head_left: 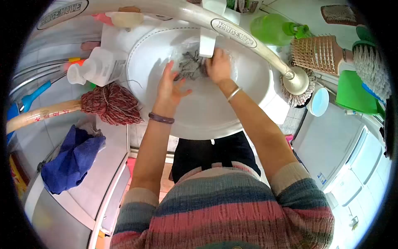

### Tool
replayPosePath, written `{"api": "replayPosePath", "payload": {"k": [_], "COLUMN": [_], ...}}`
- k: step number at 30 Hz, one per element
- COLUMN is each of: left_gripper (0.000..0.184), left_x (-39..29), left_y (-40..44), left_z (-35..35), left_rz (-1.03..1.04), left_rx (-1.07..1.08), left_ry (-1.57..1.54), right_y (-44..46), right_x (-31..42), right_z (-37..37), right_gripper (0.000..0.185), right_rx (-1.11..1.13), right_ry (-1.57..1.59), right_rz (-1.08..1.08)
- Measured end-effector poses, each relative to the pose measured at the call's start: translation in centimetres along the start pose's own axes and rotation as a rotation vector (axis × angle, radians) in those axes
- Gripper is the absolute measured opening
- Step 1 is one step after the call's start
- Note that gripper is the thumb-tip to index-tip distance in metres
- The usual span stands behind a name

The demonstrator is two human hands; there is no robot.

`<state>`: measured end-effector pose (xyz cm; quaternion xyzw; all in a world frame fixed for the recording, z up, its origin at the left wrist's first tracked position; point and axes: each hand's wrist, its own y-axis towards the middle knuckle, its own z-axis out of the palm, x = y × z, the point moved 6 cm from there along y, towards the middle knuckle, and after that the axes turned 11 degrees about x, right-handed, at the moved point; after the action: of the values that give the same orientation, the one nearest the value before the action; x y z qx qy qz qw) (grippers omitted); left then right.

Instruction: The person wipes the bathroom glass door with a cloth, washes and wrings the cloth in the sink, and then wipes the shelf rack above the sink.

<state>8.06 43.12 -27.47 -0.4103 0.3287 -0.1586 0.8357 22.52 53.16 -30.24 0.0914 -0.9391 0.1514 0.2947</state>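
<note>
A wet grey cloth (190,66) lies bunched in the white washbasin (199,110), under the white tap (207,43), with water around it. Just left of the cloth, my left hand (169,86) is open, its fingers spread and nothing held. My right hand (219,66) is at the cloth's right side beside the tap, its fingers curled onto the fabric. The tap and the hand itself partly hide those fingertips.
A white pump bottle (101,66) and a red mop head (111,103) are left of the basin. At right are a green bottle (269,30), a bristle brush (317,54) and a green dustpan (356,94). A blue cloth (74,159) hangs at lower left.
</note>
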Motion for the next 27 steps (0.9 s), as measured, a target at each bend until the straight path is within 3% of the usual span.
{"api": "replayPosePath", "payload": {"k": [3, 4, 5, 7, 8, 10, 12, 13, 14, 16, 17, 19, 20, 23, 24, 27], "left_gripper": [0.078, 0.078, 0.077, 0.076, 0.076, 0.077, 0.083, 0.079, 0.075, 0.069, 0.067, 0.064, 0.057, 0.048, 0.040, 0.037], "left_x": [0.4, 0.5, 0.4, 0.3, 0.3, 0.5, 1.1, 1.0, 0.9, 0.6, 0.7, 0.9, 1.7, 2.2, 1.4, 2.3], "left_y": [1.5, 1.4, 1.3, 0.7, 0.5, 1.3, 2.7, 2.2, 1.7, 0.8, 0.8, 0.6, 3.0, 3.0, 1.4, 4.3], "left_z": [-2.1, -2.0, -1.9, -1.7, -1.6, -1.6, -3.0, -3.2, -3.0, -1.9, -1.1, 0.1, -0.3, -0.2, 1.6, -1.3], "left_rz": [-0.066, -0.078, -0.085, -0.081, -0.080, -0.145, -0.132, -0.129, -0.127, -0.122, -0.143, -0.186, -0.061, -0.116, -0.158, -0.111], "left_rx": [0.017, 0.024, 0.031, -0.044, -0.075, 0.064, 0.183, 0.066, -0.047, -0.189, -0.087, 0.115, 0.320, 0.541, 0.497, 0.462], "left_ry": [-0.012, -0.001, 0.008, 0.003, 0.001, -0.035, -0.068, -0.058, -0.046, -0.020, -0.034, -0.068, -0.156, -0.375, -0.420, -0.466], "right_y": [-1.7, -1.2, -0.1, -0.4, -1.1, -2.8, -1.1, -0.6, -0.5, -1.4, -2.1, -3.5, -4.5, -8.1, -9.0, -9.7], "right_x": [1.6, 0.4, -0.7, -0.1, 0.5, 2.0, 0.7, 0.3, -0.5, 1.4, 2.4, 5.5, 7.9, 12.7, 13.6, 14.2], "right_z": [2.5, 2.6, 2.3, 2.1, 3.1, 4.0, 2.5, 1.9, 2.0, 2.2, 2.3, -0.6, -2.7, -5.8, -6.1, -4.8], "right_gripper": [0.030, 0.030, 0.030, 0.029, 0.028, 0.026, 0.026, 0.025, 0.030, 0.034, 0.036, 0.040, 0.039, 0.033, 0.030, 0.019], "right_rx": [0.205, 0.308, 0.355, 0.047, 0.082, 0.153, 0.296, 0.370, 0.277, 0.269, 0.264, 0.228, 0.218, 0.178, 0.208, 0.206], "right_ry": [-0.221, -0.413, -0.348, -0.399, -0.386, -0.362, -0.403, -0.421, -0.320, -0.291, -0.280, 0.131, 0.211, 0.332, 0.367, 0.485], "right_rz": [-0.494, -0.349, -0.156, -0.190, -0.303, -0.528, -0.274, -0.148, -0.012, -0.189, -0.275, -0.245, -0.289, -0.441, -0.450, -0.467]}}
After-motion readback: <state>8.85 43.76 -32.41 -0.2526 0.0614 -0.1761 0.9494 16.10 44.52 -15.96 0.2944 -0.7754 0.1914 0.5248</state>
